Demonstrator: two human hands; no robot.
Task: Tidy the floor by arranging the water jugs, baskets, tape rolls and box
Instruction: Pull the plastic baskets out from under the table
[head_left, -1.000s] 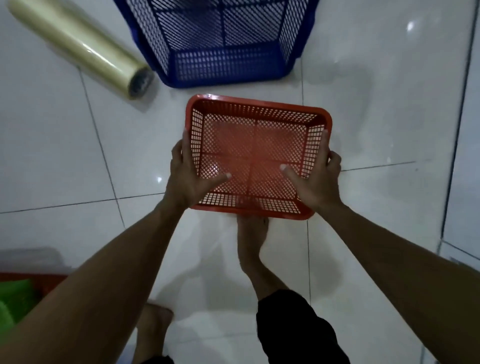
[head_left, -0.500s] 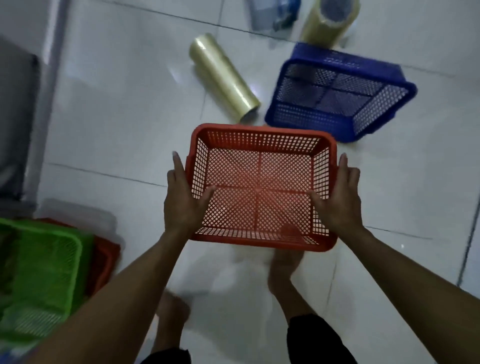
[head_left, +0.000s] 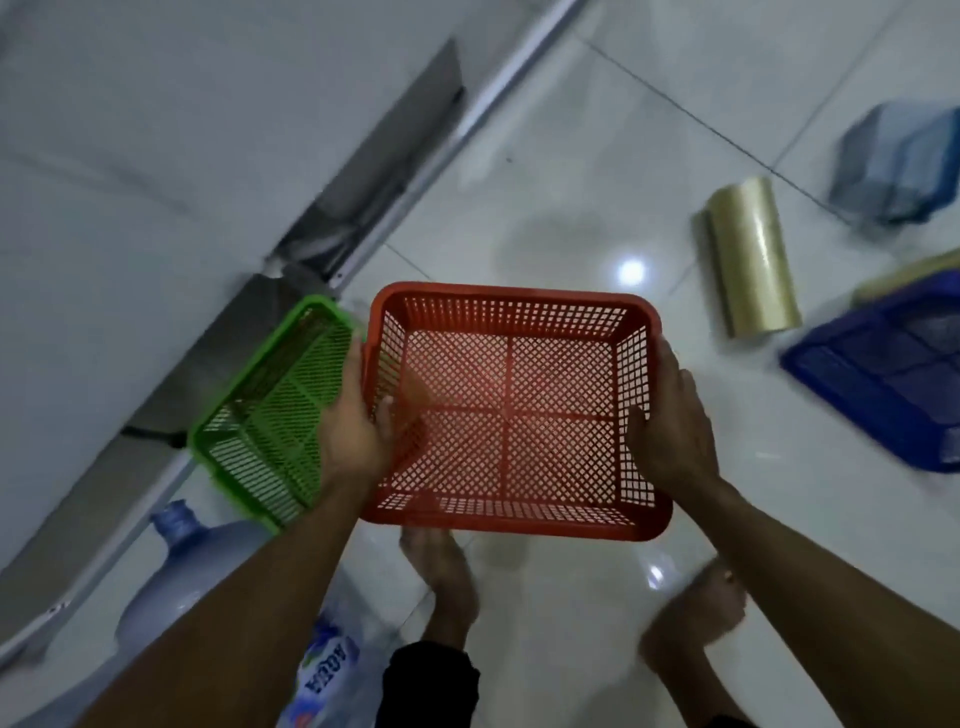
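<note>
I hold an empty red mesh basket (head_left: 511, 306) in the air over the white tiled floor. My left hand (head_left: 353, 431) grips its left wall, thumb inside. My right hand (head_left: 670, 431) grips its right wall the same way. A green mesh basket (head_left: 270, 410) lies on the floor just left of it, by the wall. A blue water jug (head_left: 171, 587) lies below the green basket, at my left forearm. At the right are a yellowish tape roll (head_left: 748, 260), a blue basket (head_left: 883, 374) and a bluish box (head_left: 898, 161).
A wall with a grey skirting strip (head_left: 374, 166) runs diagonally along the left side. My bare feet (head_left: 441, 577) stand under the red basket. A labelled jug or bottle (head_left: 322, 675) shows beside my left arm. Open floor (head_left: 561, 171) lies beyond the basket.
I have turned left with the red basket. The green basket and the wall have come close on the left, and the tape roll and blue basket have slid to the right edge.
</note>
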